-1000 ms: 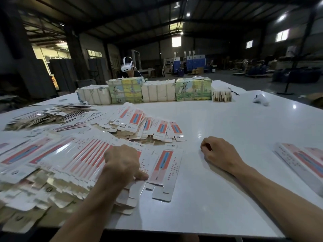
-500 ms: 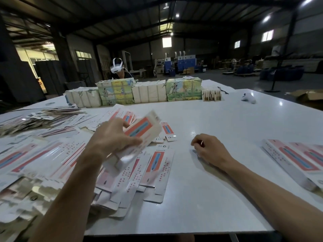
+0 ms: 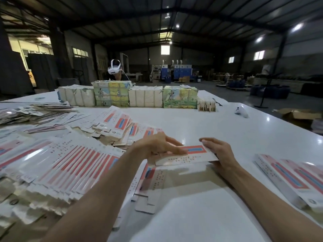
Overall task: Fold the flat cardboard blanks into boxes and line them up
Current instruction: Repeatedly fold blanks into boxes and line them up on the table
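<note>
- A white table (image 3: 201,123) held everything.
- The left hand (image 3: 157,145) and right hand (image 3: 218,151) pinched one blank (image 3: 188,157) just right of the fanned stack (image 3: 70,163).
- Even squeezing would likely pop it square.

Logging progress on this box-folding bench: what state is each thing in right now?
held blank: in the air, gripped at both ends, apparently opening into a sleeve.
left hand: pinches the blank's left end.
right hand: grips its right end.
fanned blanks: flat, unfolded, overlapping on the left.
folded boxes: formed, lying side by side at right.
wrapped bundles: standing in a row at the far side.
</note>
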`<action>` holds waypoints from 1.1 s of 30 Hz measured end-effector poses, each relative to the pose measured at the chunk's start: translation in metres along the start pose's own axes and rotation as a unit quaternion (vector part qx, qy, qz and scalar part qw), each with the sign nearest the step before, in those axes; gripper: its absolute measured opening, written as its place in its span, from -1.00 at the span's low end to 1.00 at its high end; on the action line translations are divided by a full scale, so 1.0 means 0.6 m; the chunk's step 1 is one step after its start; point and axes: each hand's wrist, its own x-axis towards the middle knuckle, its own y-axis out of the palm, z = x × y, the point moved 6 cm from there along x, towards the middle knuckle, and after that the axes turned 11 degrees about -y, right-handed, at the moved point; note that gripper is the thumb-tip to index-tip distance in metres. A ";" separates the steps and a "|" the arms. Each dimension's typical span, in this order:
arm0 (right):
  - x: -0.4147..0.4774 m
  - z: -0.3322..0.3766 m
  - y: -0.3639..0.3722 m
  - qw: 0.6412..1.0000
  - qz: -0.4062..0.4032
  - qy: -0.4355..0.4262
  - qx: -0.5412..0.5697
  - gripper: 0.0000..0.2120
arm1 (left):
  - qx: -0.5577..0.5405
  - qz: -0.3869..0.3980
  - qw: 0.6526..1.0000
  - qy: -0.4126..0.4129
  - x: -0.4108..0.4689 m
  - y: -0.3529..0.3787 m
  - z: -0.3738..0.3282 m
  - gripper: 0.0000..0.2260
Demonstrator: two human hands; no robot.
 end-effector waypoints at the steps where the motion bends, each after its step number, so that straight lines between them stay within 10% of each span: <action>1: 0.004 -0.001 -0.003 1.000 -0.010 -0.009 -0.017 -0.85 | -0.037 -0.032 0.999 0.018 0.005 -0.006 0.005 -0.44; 5: 0.015 0.000 -0.029 0.992 -0.115 -0.051 -0.031 -0.91 | -0.404 -0.212 0.887 0.067 0.017 -0.044 0.057 -0.69; 8: 0.017 -0.007 -0.047 0.980 -0.190 -0.060 -0.004 -0.89 | -0.619 -0.138 0.772 0.049 0.034 -0.026 0.082 -0.52; 14: 0.004 -0.011 0.001 0.995 -0.076 -0.068 -0.022 -0.69 | -0.504 -0.025 0.858 0.095 0.027 0.050 0.017 -0.54; 21: -0.040 -0.019 0.101 0.960 0.276 -0.022 -0.033 -0.65 | -0.624 0.051 0.778 0.047 0.026 0.068 0.045 -0.47; 27: -0.037 0.037 0.082 0.952 0.154 -0.214 -0.155 -0.63 | -0.567 0.117 0.814 0.047 0.013 0.091 0.030 -0.39; 30: -0.036 0.064 0.069 0.900 0.050 -0.324 -0.288 -0.88 | -0.534 0.150 0.831 0.041 0.009 0.104 0.024 -0.45; 33: -0.025 0.055 0.069 0.863 0.055 -0.316 -0.390 -0.72 | -0.495 0.141 0.857 0.037 0.010 0.114 0.025 -0.51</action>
